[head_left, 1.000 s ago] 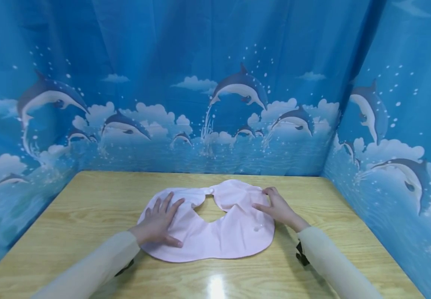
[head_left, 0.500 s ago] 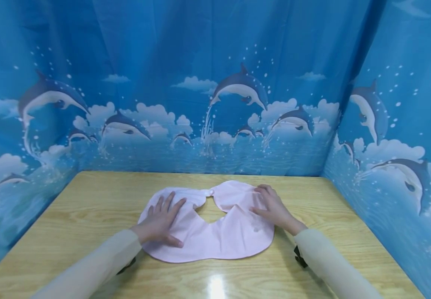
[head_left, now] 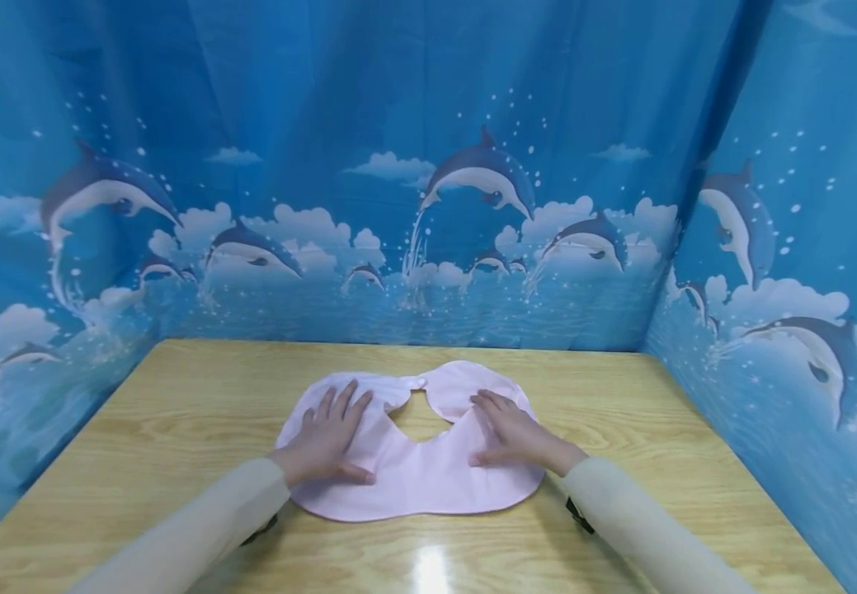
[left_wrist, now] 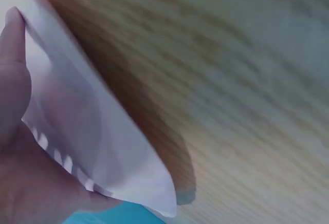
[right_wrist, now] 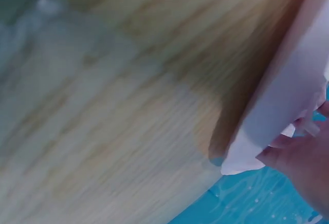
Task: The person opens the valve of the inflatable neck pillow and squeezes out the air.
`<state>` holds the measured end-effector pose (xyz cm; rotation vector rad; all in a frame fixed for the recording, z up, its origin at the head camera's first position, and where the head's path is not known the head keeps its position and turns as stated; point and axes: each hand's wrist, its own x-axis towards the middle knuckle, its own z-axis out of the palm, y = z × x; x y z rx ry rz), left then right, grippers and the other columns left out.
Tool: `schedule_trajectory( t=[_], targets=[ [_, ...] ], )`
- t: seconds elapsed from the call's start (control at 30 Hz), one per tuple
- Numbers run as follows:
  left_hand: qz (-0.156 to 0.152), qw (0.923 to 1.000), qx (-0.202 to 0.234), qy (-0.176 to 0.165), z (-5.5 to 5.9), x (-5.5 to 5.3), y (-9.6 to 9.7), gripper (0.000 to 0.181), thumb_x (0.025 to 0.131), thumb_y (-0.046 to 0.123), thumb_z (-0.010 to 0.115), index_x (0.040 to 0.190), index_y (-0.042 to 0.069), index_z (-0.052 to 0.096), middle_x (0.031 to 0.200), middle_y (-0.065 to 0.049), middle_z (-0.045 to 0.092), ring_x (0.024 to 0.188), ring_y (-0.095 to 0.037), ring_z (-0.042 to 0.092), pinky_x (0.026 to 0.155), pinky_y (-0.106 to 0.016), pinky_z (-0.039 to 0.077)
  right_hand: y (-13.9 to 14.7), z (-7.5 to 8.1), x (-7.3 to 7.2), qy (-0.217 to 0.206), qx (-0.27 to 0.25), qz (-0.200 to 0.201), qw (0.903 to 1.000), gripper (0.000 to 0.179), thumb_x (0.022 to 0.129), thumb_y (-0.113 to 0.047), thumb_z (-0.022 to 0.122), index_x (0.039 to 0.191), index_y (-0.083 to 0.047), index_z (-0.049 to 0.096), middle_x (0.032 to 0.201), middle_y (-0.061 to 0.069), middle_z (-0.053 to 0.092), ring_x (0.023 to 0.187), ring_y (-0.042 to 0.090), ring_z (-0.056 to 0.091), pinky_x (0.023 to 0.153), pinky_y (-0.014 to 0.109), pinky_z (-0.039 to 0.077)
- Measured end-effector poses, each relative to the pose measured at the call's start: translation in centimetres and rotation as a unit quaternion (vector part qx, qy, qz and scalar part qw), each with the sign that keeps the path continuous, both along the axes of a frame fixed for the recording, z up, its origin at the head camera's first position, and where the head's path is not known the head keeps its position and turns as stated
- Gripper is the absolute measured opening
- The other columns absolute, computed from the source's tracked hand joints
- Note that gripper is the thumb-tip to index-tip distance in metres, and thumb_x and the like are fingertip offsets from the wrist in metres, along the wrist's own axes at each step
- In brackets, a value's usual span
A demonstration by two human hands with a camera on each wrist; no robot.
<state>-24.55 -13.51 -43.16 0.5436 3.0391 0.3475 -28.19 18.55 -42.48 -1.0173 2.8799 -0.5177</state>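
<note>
A pale pink bib (head_left: 413, 487) lies spread on the table, its neck hole in the middle and its two ends meeting at the back. My left hand (head_left: 324, 437) rests on the bib's left half with the fingers spread and the thumb pointing inward. On the right half lies my right hand (head_left: 517, 437), fingers reaching toward the neck hole, palm over the cloth. In the left wrist view the bib (left_wrist: 87, 116) stretches beside the thumb and fingers. The right wrist view catches the bib's edge (right_wrist: 277, 95) beside the fingertips.
The wooden table (head_left: 198, 396) extends on all sides of the bib, with a bright reflection near its front. A blue curtain (head_left: 324, 165) printed with dolphins and clouds closes off the back and sides.
My right hand has slid left from the bib's right edge onto its right half, toward the neck hole. The left hand has shifted only slightly to the right.
</note>
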Motion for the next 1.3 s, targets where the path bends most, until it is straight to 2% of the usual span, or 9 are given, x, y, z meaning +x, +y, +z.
schedule_trajectory(
  t=[0.13,0.33,0.57,0.73,0.8,0.87,1.0,1.13,1.3],
  targets=[
    [-0.010,0.9999,0.007,-0.011,-0.1,-0.2,-0.2,0.128,0.052,0.072,0.069,0.148,0.013,0.009,0.152,-0.021,-0.001,0.135,-0.050,0.005,0.096,-0.073,0.019,0.1,0.0,0.1,-0.048,0.001,0.008,0.9988,0.104,0.067,-0.049,0.075,0.143,-0.002,0.022,0.146,0.029,0.019,0.132,0.048,0.022,0.105,0.060,0.023],
    [-0.014,0.9996,0.001,-0.023,-0.1,-0.3,-0.3,0.130,0.050,0.074,0.069,0.148,0.014,0.007,0.153,-0.019,-0.003,0.135,-0.050,0.003,0.096,-0.073,0.019,0.0,0.4,0.5,-0.088,0.033,0.004,0.9956,0.097,0.068,-0.049,0.075,0.144,-0.013,0.026,0.146,0.033,0.014,0.129,0.059,0.010,0.098,0.073,0.013],
    [-0.014,0.9984,-0.003,-0.054,0.8,0.7,-0.2,0.130,0.049,0.073,0.069,0.148,0.019,0.004,0.153,-0.016,-0.009,0.136,-0.049,-0.002,0.098,-0.073,0.014,0.0,1.0,1.4,-0.117,0.087,0.015,0.9892,0.088,0.069,-0.054,0.071,0.143,-0.029,0.029,0.150,0.028,0.002,0.131,0.058,0.000,0.100,0.073,0.002],
    [-0.017,0.9986,0.016,-0.047,0.8,0.9,-0.5,0.130,0.049,0.072,0.070,0.148,0.020,0.004,0.153,-0.017,-0.008,0.135,-0.051,0.001,0.097,-0.074,0.016,0.2,1.1,1.5,-0.131,0.101,0.023,0.9858,0.089,0.068,-0.057,0.069,0.143,-0.035,0.026,0.151,0.023,-0.006,0.131,0.057,-0.004,0.101,0.071,-0.002],
    [-0.018,0.9988,0.028,-0.035,0.6,1.0,-0.7,0.128,0.051,0.071,0.071,0.148,0.018,0.005,0.153,-0.019,-0.005,0.134,-0.051,0.004,0.096,-0.073,0.018,0.3,1.0,1.3,-0.112,0.085,0.031,0.9895,0.092,0.069,-0.056,0.070,0.144,-0.029,0.025,0.151,0.025,-0.001,0.132,0.055,0.001,0.102,0.070,0.002],
    [-0.017,0.9987,0.041,-0.025,0.4,0.9,-0.7,0.125,0.054,0.069,0.071,0.148,0.017,0.007,0.152,-0.020,-0.002,0.134,-0.051,0.007,0.096,-0.073,0.020,0.4,0.9,1.1,-0.075,0.059,0.037,0.9947,0.091,0.071,-0.053,0.069,0.144,-0.018,0.027,0.149,0.027,0.011,0.133,0.052,0.012,0.105,0.066,0.010],
    [-0.008,0.9985,0.050,-0.023,0.5,0.8,-0.7,0.121,0.057,0.066,0.071,0.147,0.015,0.009,0.152,-0.020,0.001,0.134,-0.051,0.009,0.096,-0.072,0.022,0.4,0.7,0.4,-0.011,0.017,0.020,0.9996,0.087,0.072,-0.048,0.071,0.139,-0.006,0.035,0.142,0.024,0.033,0.130,0.041,0.032,0.105,0.056,0.027],
    [-0.002,0.9986,0.041,-0.035,0.6,0.5,-0.5,0.121,0.056,0.067,0.071,0.147,0.016,0.010,0.153,-0.019,0.001,0.134,-0.051,0.009,0.096,-0.072,0.021,0.5,0.6,0.0,-0.030,0.016,0.005,0.9994,0.088,0.066,-0.048,0.076,0.136,-0.009,0.040,0.141,0.019,0.036,0.129,0.039,0.034,0.104,0.056,0.030],
    [-0.007,0.9987,0.035,-0.036,0.5,0.0,-0.6,0.122,0.057,0.067,0.071,0.148,0.016,0.008,0.153,-0.019,-0.001,0.134,-0.051,0.010,0.094,-0.073,0.022,0.5,0.5,0.2,-0.063,0.049,0.015,0.9967,0.097,0.064,-0.052,0.076,0.140,-0.010,0.033,0.146,0.022,0.028,0.132,0.048,0.021,0.104,0.064,0.019]
  ],
)
